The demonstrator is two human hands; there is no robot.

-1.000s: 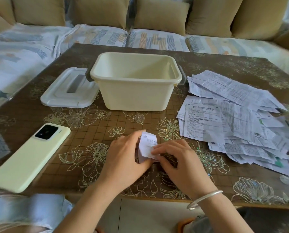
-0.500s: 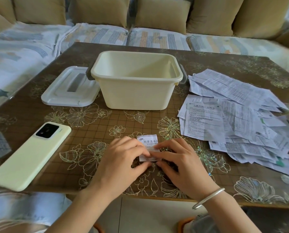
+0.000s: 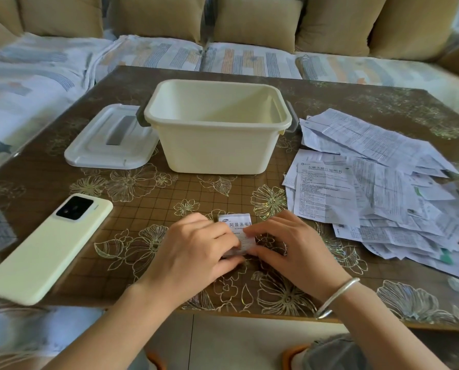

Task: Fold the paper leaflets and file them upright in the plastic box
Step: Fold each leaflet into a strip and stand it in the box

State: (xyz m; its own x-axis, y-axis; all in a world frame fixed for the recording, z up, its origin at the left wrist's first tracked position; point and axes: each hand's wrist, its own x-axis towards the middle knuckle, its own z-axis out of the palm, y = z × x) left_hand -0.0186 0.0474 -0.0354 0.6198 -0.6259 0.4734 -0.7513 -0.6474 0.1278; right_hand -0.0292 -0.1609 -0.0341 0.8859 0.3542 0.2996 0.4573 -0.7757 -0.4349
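A beige-cushioned sofa (image 3: 252, 22) with striped covers runs behind the brown glass-topped table (image 3: 169, 198) patterned with pale flowers. On the table's right side lies a loose heap of white printed paper leaflets (image 3: 383, 188); the top sheet has a Chinese heading too blurred to read surely. At the middle stands the cream rectangular plastic box (image 3: 217, 145), open, with its grey-white plastic lid (image 3: 108, 145) flat just beside it on the left. A pale yellow-green smartphone (image 3: 46, 249) lies face down near the left edge.

The left hand (image 3: 193, 252) and right hand (image 3: 295, 249), which wears a silver bangle (image 3: 337, 296), meet over a small folded white paper leaflet (image 3: 239, 228) printed 阿昔洛韦乳. Each hand pinches it with bent fingers on top and thumb at the near edge. A second ago it stood tilted up; now it lies flat on the table, well in front of the box
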